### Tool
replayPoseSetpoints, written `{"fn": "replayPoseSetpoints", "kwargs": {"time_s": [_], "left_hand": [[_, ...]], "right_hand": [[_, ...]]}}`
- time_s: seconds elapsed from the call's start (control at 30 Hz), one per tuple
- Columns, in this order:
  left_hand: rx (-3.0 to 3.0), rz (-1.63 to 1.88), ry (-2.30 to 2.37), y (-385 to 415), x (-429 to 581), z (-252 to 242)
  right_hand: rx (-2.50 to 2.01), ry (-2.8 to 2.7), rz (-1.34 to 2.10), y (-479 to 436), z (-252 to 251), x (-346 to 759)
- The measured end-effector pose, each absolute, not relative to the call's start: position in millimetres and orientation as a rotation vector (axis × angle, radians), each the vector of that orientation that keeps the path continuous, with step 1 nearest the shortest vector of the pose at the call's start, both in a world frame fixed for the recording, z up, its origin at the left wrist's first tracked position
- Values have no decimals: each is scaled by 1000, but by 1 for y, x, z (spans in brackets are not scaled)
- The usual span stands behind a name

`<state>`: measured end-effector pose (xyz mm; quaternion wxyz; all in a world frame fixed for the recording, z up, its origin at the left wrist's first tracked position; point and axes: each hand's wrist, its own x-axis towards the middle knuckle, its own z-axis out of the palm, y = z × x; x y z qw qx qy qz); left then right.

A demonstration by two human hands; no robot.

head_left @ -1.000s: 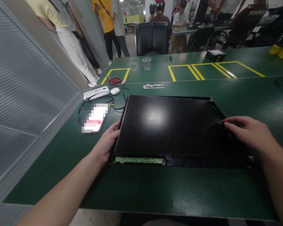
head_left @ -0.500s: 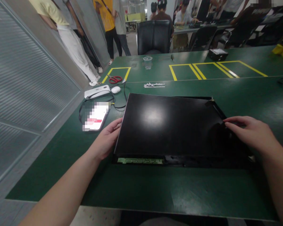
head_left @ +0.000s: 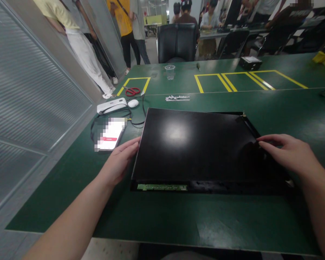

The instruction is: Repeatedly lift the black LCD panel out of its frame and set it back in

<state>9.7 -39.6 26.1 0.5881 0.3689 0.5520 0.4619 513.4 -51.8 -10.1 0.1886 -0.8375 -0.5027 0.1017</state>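
Note:
A flat black display panel [head_left: 178, 144] lies over a shallow black frame [head_left: 253, 126], whose rim shows along the back and right. Panel and frame are out of line, with more frame uncovered on the right. Under the panel's front edge, at the left, a narrow green circuit board [head_left: 162, 187] shows. My left hand [head_left: 117, 160] grips the panel's left edge; its fingertips are partly hidden there. Thumb and forefinger of my right hand [head_left: 289, 150] pinch together at the panel's right edge.
Left of the panel lie a lit phone [head_left: 109, 135], a white power strip [head_left: 112, 105], a white mouse [head_left: 133, 103], black cables and red scissors [head_left: 132, 91]. Farther back stand a plastic cup [head_left: 170, 72] and a black box [head_left: 250, 63]. Several people are beyond the green table [head_left: 157, 216].
The panel's front edge sits slightly lower, so the green board strip looks narrower. My left fingers have straightened a little along the edge. My right hand has hardly moved.

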Motion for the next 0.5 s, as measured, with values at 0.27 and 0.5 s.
{"fn": "replayPoseSetpoints", "kwargs": {"time_s": [0.27, 0.5], "left_hand": [[1041, 1116, 994, -48, 12, 32], [1084, 1200, 923, -49, 15, 31]], "right_hand": [[-2257, -1378, 294, -51, -19, 519], [-2250, -1252, 385, -48, -27, 528]]}}
